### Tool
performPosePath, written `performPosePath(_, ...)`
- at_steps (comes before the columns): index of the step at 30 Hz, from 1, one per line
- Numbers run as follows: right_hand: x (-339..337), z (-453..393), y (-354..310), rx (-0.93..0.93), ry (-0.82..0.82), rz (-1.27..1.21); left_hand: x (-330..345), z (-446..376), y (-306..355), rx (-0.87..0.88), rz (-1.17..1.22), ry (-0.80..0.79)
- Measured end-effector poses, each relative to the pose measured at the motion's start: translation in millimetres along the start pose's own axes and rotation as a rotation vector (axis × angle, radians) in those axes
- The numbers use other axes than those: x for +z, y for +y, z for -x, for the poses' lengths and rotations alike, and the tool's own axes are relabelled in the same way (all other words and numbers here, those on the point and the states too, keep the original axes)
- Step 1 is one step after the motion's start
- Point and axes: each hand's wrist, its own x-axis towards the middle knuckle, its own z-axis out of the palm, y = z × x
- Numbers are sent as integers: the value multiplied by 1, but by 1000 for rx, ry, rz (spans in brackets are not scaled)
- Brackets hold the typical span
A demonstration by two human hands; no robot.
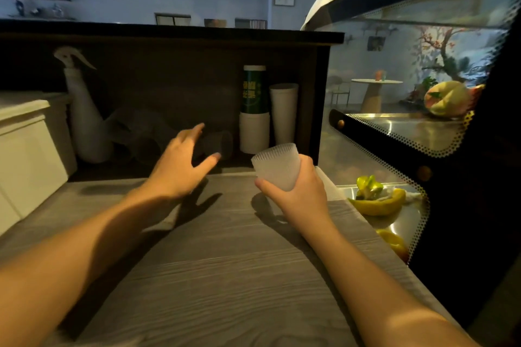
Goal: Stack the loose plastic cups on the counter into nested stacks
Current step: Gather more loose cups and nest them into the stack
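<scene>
Frosted, ribbed plastic: the cup (277, 165) sits in my right hand (298, 191), thumb on its near side and fingers wrapped behind, rim tilted up and away from me, held clear of the wood-grain counter (225, 262). My left hand (180, 163) holds nothing; its fingers are spread and extended toward a clear cup lying on its side (218, 145) in the dim recess under the dark shelf, fingertips just beside it, contact not resolvable. Further clear cups (141, 135) lie tumbled to the left of it, outlines faint. Behind my right hand stand paper cup stacks (255, 110): white cups, with a green sleeve carrying pale lettering too blurred to read. A white spray bottle (81, 110) stands at far left. At right, a glass display case (408, 121) holds yellow fruit.
</scene>
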Motion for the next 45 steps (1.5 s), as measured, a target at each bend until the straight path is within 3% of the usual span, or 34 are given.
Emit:
performPosePath(5,2,-9,7,67,13,-38,16,-57,2,-1,-494,-244)
performPosePath(10,4,-11,9,68,13,-35,45,-79,-5,-77,-555,-475)
performPosePath(14,4,-13,9,66,18,-15,57,-84,0,0,-628,-407)
performPosePath(17,3,-13,9,61,16,9,55,-78,4,101,-690,-241)
performPosePath(21,3,-13,7,47,4,25,46,-62,8,116,-517,-84)
performPosePath(26,3,-11,4,4,-10,68,23,-27,14,-62,96,125)
performPosePath(31,5,-7,-3,-56,-35,130,-2,5,32,-244,488,103)
performPosePath(34,7,-2,-8,-113,-65,177,-8,22,37,-175,553,88)
performPosePath(42,18,6,-20,-255,-151,268,-4,53,51,64,429,175)
performPosePath(45,19,9,-22,-272,-155,249,-1,57,52,81,435,150)
